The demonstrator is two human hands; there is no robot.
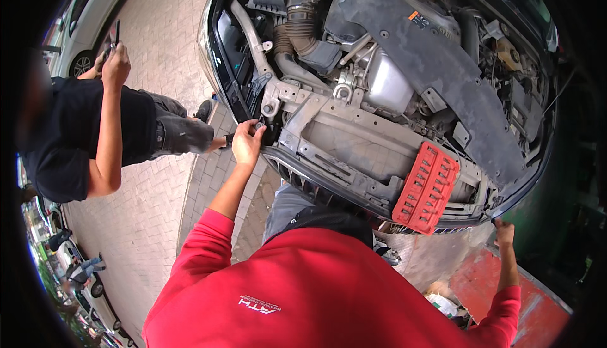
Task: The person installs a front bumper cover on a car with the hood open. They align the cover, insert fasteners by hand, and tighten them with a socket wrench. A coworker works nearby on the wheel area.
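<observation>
At the front left corner of the open engine bay, my left hand (pixel 248 143) is closed, thumb and fingertips pinched by the bumper edge. A small dark round thing shows at the fingertips, too small to name. My right hand (pixel 504 233) is a closed fist at the front right corner of the bumper (pixel 329 185); what it grips, if anything, is hidden. Between my hands, a red bit tray (pixel 427 190) with several metal bits lies tilted across the front crossmember (pixel 363 127).
A black engine cover (pixel 436 51) and ribbed air intake hose (pixel 302 29) fill the bay. On the left, another person in dark clothes (pixel 69 133) holds up a dark slim object. Parked cars (pixel 79 63) stand beyond. A red surface (pixel 480 278) lies at lower right.
</observation>
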